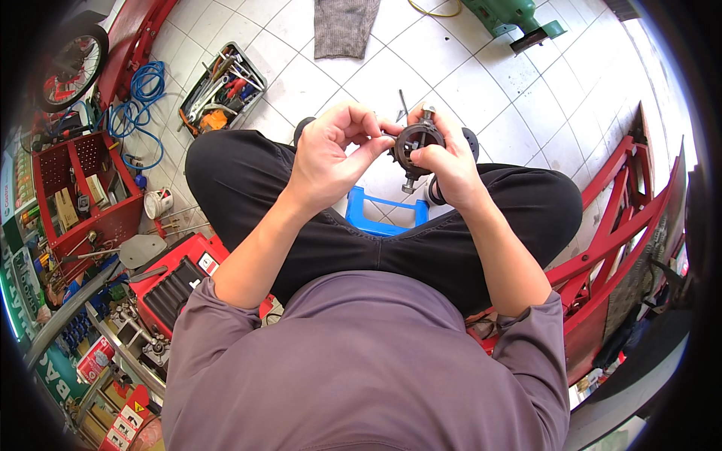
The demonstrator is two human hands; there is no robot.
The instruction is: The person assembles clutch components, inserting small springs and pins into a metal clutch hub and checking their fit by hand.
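Observation:
Over my crossed legs, my right hand grips a round dark metal part with an open middle. Bolt-like ends stick out at its top and bottom, and my right thumb lies across its near right side. My left hand is closed in a pinch, thumb against forefinger, at the left edge of this part. Whatever is between those fingertips is too small to make out. Just beyond the part, a thin dark rod shows above the tiles. Below my hands, a blue plastic frame shows between my legs.
A tray of hand tools lies ahead on the left. Farther left are a blue hose, a red tool cart and a wheel. Red metal framework stands at right. A grey cloth and green machine lie ahead.

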